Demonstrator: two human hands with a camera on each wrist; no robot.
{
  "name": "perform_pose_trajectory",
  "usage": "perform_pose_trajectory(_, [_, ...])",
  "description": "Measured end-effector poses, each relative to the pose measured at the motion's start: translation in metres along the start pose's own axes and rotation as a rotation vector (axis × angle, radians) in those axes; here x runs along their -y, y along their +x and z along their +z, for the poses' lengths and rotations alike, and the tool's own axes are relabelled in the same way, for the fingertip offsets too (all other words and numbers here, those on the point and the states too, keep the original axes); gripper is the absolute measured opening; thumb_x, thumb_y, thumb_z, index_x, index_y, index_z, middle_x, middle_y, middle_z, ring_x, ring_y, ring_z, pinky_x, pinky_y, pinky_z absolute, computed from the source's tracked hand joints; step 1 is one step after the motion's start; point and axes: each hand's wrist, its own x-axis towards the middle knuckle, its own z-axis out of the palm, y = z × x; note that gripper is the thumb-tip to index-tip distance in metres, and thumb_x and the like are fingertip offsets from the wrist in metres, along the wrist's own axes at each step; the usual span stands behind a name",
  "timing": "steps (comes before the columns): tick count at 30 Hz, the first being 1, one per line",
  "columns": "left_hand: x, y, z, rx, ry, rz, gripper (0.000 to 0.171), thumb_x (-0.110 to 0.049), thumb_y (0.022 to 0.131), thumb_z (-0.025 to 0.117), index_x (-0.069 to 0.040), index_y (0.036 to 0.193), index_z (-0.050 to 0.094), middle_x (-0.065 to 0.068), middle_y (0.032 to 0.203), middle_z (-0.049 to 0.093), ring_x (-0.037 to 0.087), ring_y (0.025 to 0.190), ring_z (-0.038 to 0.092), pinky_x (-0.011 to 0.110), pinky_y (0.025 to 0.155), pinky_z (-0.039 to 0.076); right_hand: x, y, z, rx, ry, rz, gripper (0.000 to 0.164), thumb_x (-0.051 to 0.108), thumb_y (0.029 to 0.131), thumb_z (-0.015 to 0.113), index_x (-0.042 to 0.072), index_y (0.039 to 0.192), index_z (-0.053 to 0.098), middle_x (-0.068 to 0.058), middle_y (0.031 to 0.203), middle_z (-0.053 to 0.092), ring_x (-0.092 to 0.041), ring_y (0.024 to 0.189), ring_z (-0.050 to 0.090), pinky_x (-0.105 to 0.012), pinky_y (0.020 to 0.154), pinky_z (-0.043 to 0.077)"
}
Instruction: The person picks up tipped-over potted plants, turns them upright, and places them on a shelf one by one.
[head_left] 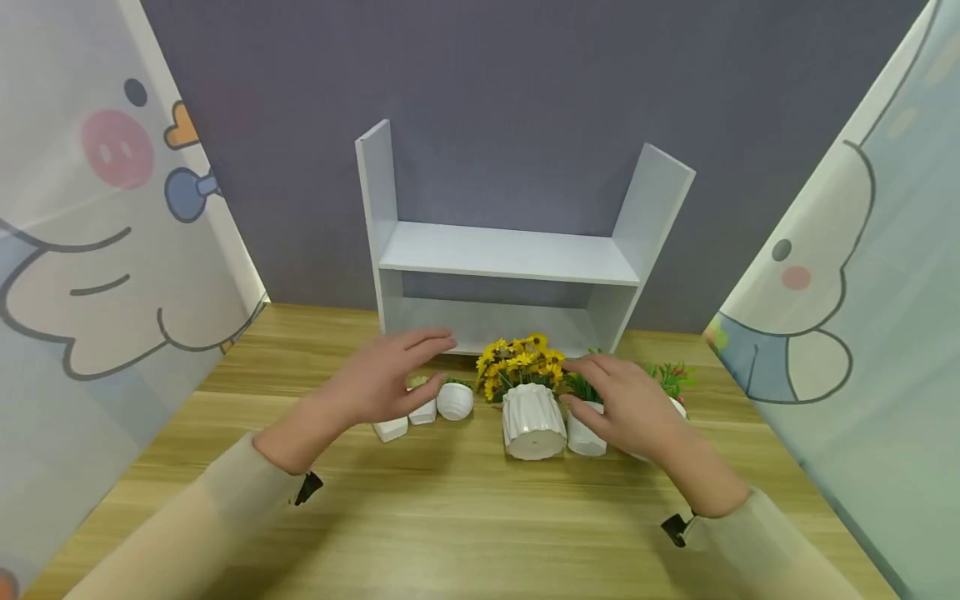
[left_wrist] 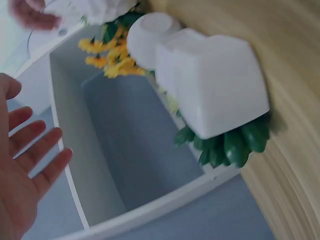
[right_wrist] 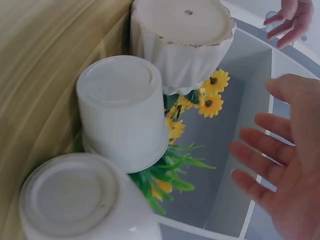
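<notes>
My left hand (head_left: 390,379) hovers with relaxed fingers above small white pots at the left of the row. One of these is a round pot (head_left: 455,403); an angular white pot (left_wrist: 225,85) holds dark green leaves. Over the right end hangs my right hand (head_left: 626,408), its fingers apart and holding nothing. Between the hands lies a fluted white pot (head_left: 534,423) of yellow flowers (head_left: 517,362), its base facing me. A smooth white pot (head_left: 587,433) of green leaves lies beside it, partly hidden by my right hand. Another potted plant (head_left: 671,377) with reddish tips is mostly covered.
A white two-level shelf (head_left: 510,252) stands behind the pots, against a dark grey partition (head_left: 517,108). The pots lie on a wood-grain table (head_left: 450,517). Cartoon-printed curtains (head_left: 97,233) hang on both sides.
</notes>
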Motion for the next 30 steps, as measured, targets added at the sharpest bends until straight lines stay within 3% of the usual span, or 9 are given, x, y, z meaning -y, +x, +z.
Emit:
perform_pose_trajectory(3, [0.01, 0.003, -0.008, -0.139, -0.048, 0.004, 0.045, -0.012, 0.095, 0.081, -0.001, 0.137, 0.07, 0.018, 0.135, 0.074, 0.035, 0.116, 0.076, 0.051, 0.093, 0.066, -0.004, -0.004, -0.002, -0.059, 0.019, 0.005, 0.041, 0.03, 0.104, 0.075, 0.011, 0.139, 0.071, -0.009, 0.134, 0.077, -0.041, 0.121, 0.074, -0.062, 0.1, 0.062])
perform_pose_trajectory(8, [0.033, 0.009, -0.028, -0.309, -0.079, -0.033, 0.039, -0.006, 0.095, 0.074, 0.001, 0.133, 0.07, 0.018, 0.127, 0.075, 0.032, 0.111, 0.074, 0.048, 0.086, 0.067, -0.015, -0.01, -0.002, -0.156, 0.037, -0.034, 0.035, 0.021, 0.099, 0.078, 0.007, 0.131, 0.074, -0.011, 0.124, 0.08, -0.037, 0.111, 0.077, -0.058, 0.092, 0.065])
perform_pose_trajectory(11, [0.048, 0.017, -0.045, -0.402, -0.075, -0.061, 0.039, -0.002, 0.094, 0.072, 0.003, 0.132, 0.069, 0.019, 0.125, 0.075, 0.031, 0.106, 0.074, 0.033, 0.079, 0.065, -0.023, -0.015, -0.003, -0.211, 0.041, -0.046, 0.034, 0.015, 0.095, 0.08, 0.005, 0.127, 0.075, -0.012, 0.12, 0.08, -0.036, 0.105, 0.078, -0.057, 0.086, 0.066])
perform_pose_trajectory(16, [0.073, 0.033, -0.077, -0.527, -0.095, -0.155, 0.041, -0.004, 0.098, 0.068, 0.009, 0.136, 0.062, 0.029, 0.126, 0.067, 0.039, 0.107, 0.07, 0.011, 0.087, 0.054, -0.033, -0.023, -0.007, -0.256, 0.059, -0.033, 0.033, 0.009, 0.092, 0.082, 0.004, 0.124, 0.076, -0.011, 0.114, 0.08, -0.031, 0.094, 0.078, -0.052, 0.076, 0.065])
perform_pose_trajectory(19, [0.087, 0.045, -0.092, -0.579, -0.106, -0.231, 0.047, -0.01, 0.1, 0.067, 0.011, 0.141, 0.056, 0.032, 0.13, 0.059, 0.039, 0.108, 0.066, 0.014, 0.089, 0.051, -0.036, -0.028, -0.01, -0.26, 0.06, -0.007, 0.033, 0.009, 0.092, 0.082, 0.006, 0.124, 0.076, -0.01, 0.114, 0.08, -0.03, 0.092, 0.078, -0.051, 0.072, 0.064])
perform_pose_trajectory(21, [0.096, 0.057, -0.099, -0.604, -0.145, -0.3, 0.05, -0.011, 0.099, 0.069, 0.008, 0.144, 0.054, 0.025, 0.136, 0.057, 0.035, 0.116, 0.064, 0.018, 0.092, 0.051, -0.037, -0.03, -0.011, -0.257, 0.058, 0.017, 0.034, 0.01, 0.092, 0.082, 0.008, 0.126, 0.076, -0.009, 0.114, 0.08, -0.029, 0.092, 0.079, -0.051, 0.071, 0.063])
perform_pose_trajectory(26, [0.113, 0.088, -0.108, -0.636, -0.358, -0.478, 0.054, -0.009, 0.097, 0.071, -0.005, 0.148, 0.052, 0.006, 0.148, 0.054, 0.021, 0.141, 0.06, 0.032, 0.115, 0.055, -0.039, -0.036, -0.015, -0.259, 0.064, 0.06, 0.035, 0.008, 0.092, 0.082, 0.01, 0.126, 0.075, -0.007, 0.115, 0.08, -0.026, 0.091, 0.079, -0.047, 0.069, 0.063])
perform_pose_trajectory(30, [0.127, 0.102, -0.106, -0.642, -0.457, -0.521, 0.052, -0.01, 0.097, 0.072, -0.009, 0.146, 0.054, 0.006, 0.149, 0.057, 0.02, 0.145, 0.059, 0.04, 0.123, 0.053, -0.041, -0.039, -0.015, -0.282, 0.079, 0.069, 0.036, 0.007, 0.09, 0.082, 0.012, 0.125, 0.075, -0.006, 0.113, 0.079, -0.027, 0.088, 0.08, -0.039, 0.061, 0.059])
